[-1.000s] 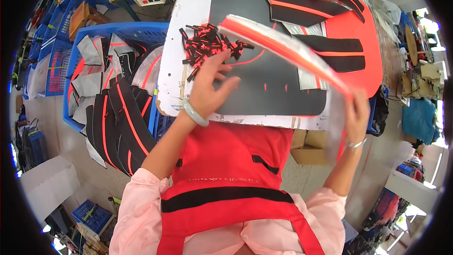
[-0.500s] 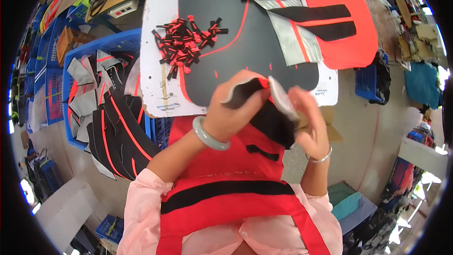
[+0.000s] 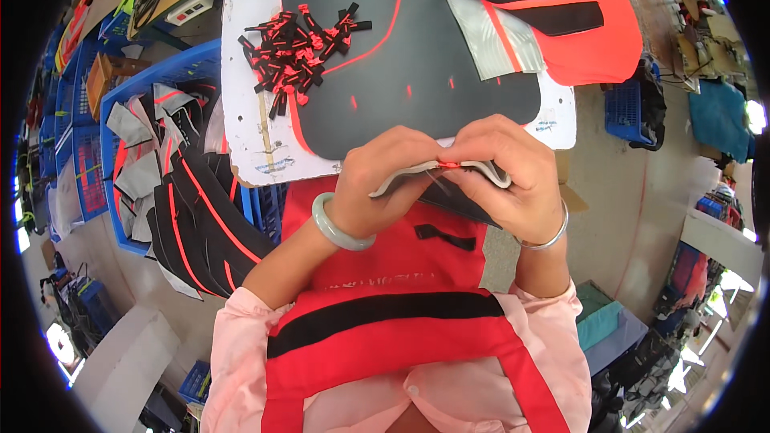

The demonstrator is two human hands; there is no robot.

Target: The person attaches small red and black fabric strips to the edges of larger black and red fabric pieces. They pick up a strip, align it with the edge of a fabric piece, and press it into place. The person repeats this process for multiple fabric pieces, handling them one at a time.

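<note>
Pinched between both my hands is a fabric piece [image 3: 464, 206], pale along its upper edges and dark below, with a red strip at the middle. My left hand [image 3: 375, 172] is closed on its left part, and my right hand [image 3: 521, 180] on its right part. Their fingertips meet close to the red strip, over the near edge of the table board. Most of the piece is hidden by the fingers. Beyond my left hand lies a heap of small black and red tabs [image 3: 293, 56] on the dark grey surface [image 3: 449, 40].
Black and silver panels with red stripes [image 3: 501, 32] lie at the board's far right on a bright red sheet [image 3: 577, 56]. A blue crate [image 3: 120, 224] to the left overflows with striped black and grey pieces [image 3: 196, 208]. Another blue crate [image 3: 623, 112] stands on the right.
My right hand has moved in to the left and closed on the fabric piece beside my left hand. The piece is now spread sideways between both hands. The view has shifted slightly.
</note>
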